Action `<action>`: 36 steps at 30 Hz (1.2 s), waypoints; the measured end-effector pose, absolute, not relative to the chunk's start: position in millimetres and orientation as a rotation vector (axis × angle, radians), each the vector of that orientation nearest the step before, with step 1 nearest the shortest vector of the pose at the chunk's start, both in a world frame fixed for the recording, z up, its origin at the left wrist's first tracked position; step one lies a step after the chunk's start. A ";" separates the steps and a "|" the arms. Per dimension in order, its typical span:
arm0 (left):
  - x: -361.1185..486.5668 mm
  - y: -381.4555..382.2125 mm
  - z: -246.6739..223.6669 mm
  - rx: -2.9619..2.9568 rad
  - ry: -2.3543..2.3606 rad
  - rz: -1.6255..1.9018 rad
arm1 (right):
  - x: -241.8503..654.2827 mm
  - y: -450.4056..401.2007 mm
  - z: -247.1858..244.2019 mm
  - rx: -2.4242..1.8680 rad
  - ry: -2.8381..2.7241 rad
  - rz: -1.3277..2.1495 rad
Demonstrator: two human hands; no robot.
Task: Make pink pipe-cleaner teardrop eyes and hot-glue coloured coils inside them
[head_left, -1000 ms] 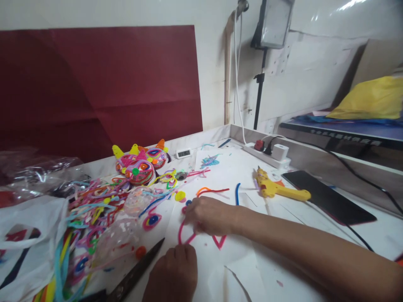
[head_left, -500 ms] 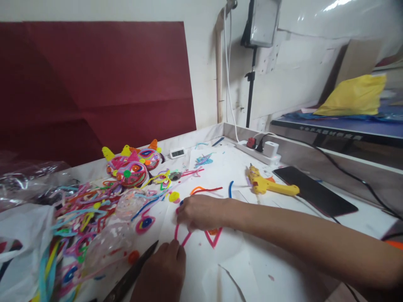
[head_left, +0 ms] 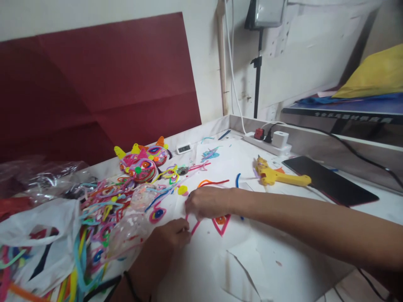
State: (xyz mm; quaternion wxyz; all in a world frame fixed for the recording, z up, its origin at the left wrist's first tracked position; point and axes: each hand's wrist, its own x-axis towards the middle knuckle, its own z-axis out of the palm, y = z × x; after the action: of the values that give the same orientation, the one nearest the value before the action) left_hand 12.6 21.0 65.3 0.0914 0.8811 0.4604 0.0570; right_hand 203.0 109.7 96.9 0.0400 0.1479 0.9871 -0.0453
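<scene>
Head view: at the centre of the frame a pink pipe cleaner (head_left: 192, 226) is worked on between two hands over a white paper sheet (head_left: 220, 256) spread on the worktop (head_left: 362, 209). The right hand (head_left: 206, 202), reaching in from the right edge, is laid palm down with fingers curled, and the upper part of the pipe cleaner appears to be pinned under its fingertips, probably so the wire is kept flat while it is bent; how tightly it is closed cannot be told. The left hand (head_left: 171, 235), coming up from the lower middle, is nearly closed, its fingertips pinched at the lower end of the same pink wire. Just right of the hands a pink triangle shape (head_left: 221, 224) lies flat on the paper, touching nothing held. To the left a heap of coloured pipe cleaners (head_left: 97, 209) is spread beside a white plastic bag (head_left: 37, 235), within easy reach. Finished colourful figures (head_left: 143, 161) are set further back, out of the way. A yellow glue gun (head_left: 277, 176) is laid at the right centre, near a black tablet (head_left: 330, 180) and a power strip (head_left: 267, 142).
</scene>
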 end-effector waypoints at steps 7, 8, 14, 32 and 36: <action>18.7 20.3 69.1 2.421 1.435 0.261 | 201.4 110.1 97.5 0.442 3.045 -0.214; 20.8 19.6 70.6 2.368 1.467 0.276 | 201.3 110.2 97.3 0.441 3.054 -0.234; 27.8 18.0 76.5 2.189 1.537 0.300 | 213.1 111.6 104.7 0.509 3.153 -0.367; 24.0 22.9 52.2 2.528 1.369 0.580 | 281.2 55.2 102.3 1.160 3.238 -0.468; 18.6 29.9 44.8 2.562 1.280 0.610 | 283.1 63.7 91.3 1.275 3.225 -0.445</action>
State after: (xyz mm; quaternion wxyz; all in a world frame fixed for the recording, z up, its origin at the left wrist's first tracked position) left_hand 18.6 29.9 44.8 0.1065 0.8701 0.4345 0.2070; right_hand 283.1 63.7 91.3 -0.1765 0.3590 0.9079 -0.1253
